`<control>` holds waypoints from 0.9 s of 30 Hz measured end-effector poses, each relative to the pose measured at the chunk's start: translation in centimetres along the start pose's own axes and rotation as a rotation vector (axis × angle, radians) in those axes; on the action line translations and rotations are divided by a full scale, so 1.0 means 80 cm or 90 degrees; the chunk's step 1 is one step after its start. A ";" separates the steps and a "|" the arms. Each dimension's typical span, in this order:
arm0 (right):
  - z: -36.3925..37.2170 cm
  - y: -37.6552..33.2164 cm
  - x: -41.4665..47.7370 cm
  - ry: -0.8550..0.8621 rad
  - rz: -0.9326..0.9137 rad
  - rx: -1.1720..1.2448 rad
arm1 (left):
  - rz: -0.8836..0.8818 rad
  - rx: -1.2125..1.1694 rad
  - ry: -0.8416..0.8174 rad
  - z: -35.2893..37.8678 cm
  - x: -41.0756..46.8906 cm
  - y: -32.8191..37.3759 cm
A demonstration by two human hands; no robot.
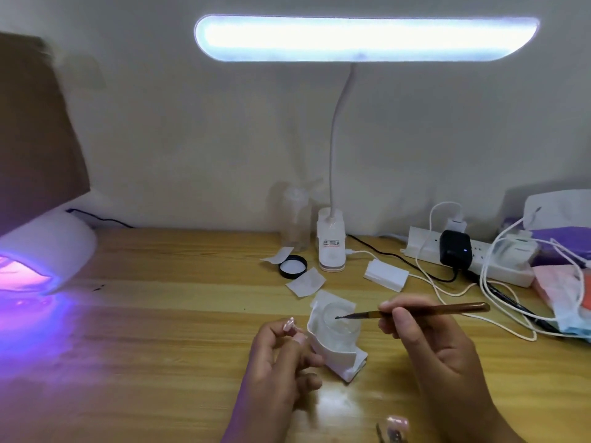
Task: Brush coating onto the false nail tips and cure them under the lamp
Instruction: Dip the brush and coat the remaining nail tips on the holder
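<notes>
My right hand (425,343) pinches a thin brown brush (425,310), its dark tip dipped into a small clear jar (339,324) wrapped in white paper. My left hand (281,356), just left of the jar, holds a pale false nail tip (289,324) between its curled fingers. Another pink nail tip (398,422) lies near the table's front edge beside a small metal tool (383,434). The white curing lamp (48,251) glows purple at the far left.
A lit white desk lamp (332,247) stands at the back with a black jar lid (292,266), paper squares and a clear bottle (295,219) beside it. A power strip (479,257), chargers, tangled cables and face masks (566,302) crowd the right side.
</notes>
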State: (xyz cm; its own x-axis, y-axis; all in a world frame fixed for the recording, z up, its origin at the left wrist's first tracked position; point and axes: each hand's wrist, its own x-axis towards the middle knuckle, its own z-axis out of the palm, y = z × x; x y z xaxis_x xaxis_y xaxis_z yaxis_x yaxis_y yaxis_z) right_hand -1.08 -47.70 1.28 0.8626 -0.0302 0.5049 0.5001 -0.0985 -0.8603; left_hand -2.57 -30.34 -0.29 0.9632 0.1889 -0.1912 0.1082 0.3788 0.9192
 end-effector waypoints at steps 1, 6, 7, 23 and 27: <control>0.000 0.000 -0.001 -0.014 -0.001 -0.011 | -0.017 -0.013 -0.008 0.001 -0.002 0.002; 0.002 0.004 0.000 -0.071 0.007 -0.060 | -0.071 -0.004 -0.097 0.006 -0.011 0.011; 0.002 0.005 0.000 -0.077 0.010 -0.063 | -0.075 -0.003 -0.103 0.007 -0.011 0.011; -0.002 0.006 -0.002 -0.159 -0.031 0.002 | -0.093 -0.033 -0.195 -0.001 -0.010 0.011; -0.003 0.007 -0.002 -0.129 -0.102 -0.032 | -0.091 -0.029 -0.216 0.000 -0.010 0.012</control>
State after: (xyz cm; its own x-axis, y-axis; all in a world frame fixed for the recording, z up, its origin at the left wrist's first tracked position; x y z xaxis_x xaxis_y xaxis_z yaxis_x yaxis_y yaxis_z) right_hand -0.96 -47.98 0.73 0.7730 0.1892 0.6056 0.6313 -0.1351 -0.7636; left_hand -3.24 -30.14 0.77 0.9668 -0.1765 -0.1847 0.2438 0.4211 0.8737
